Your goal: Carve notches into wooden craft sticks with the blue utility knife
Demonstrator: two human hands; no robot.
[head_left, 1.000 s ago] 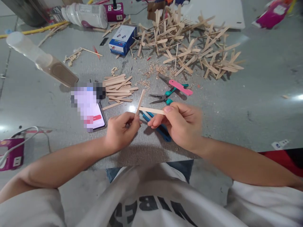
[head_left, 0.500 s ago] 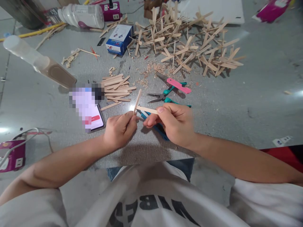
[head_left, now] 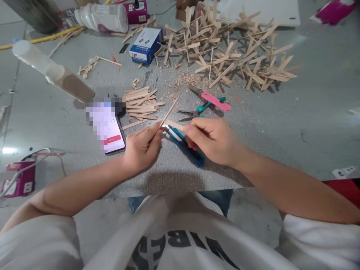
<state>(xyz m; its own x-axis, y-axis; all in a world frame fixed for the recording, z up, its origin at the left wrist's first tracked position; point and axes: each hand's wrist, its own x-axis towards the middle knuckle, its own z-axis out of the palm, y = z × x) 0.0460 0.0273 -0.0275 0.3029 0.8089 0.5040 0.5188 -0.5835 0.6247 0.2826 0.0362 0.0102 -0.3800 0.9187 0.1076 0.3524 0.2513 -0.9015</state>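
My left hand is closed on a wooden craft stick, which slants up and to the right from the fingers. My right hand pinches a second craft stick by its right end. That stick's left end meets the first one close to my left fingertips; how they join is too small to tell. On the table under my right hand lies a blue utility knife, partly covered by the fingers. Green-handled pliers and a pink-handled blade lie just beyond.
A pile of crossed craft sticks spreads over the back right. Loose sticks, a phone and a glue bottle lie or stand left of centre. Behind them are a blue box and wood shavings.
The left-hand stick has tilted further right. My right hand has moved slightly upward with its stick, and its fingers have curled in, exposing more of the utility knife. The camera view has shifted a little.
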